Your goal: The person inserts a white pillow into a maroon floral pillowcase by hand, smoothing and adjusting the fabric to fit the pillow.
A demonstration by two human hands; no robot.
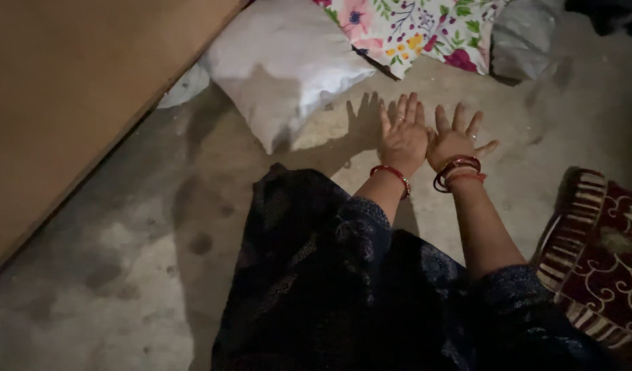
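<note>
My left hand [402, 134] and my right hand [456, 139] are stretched out side by side above a bare concrete floor [151, 227], palms down with fingers spread. Neither holds anything. Red bangles circle both wrists and dark patterned sleeves cover my arms. A white pillow [278, 65] lies just left of my left hand, and a floral pillow [415, 27] lies beyond the fingertips. The hands throw a shadow on the floor toward the white pillow.
A brown wooden panel [75, 96] runs diagonally along the left. A dark red patterned cushion [601, 254] sits at the right edge. A grey bag or cloth [522, 38] lies at the top right. Dark fabric [316, 288] covers my lap.
</note>
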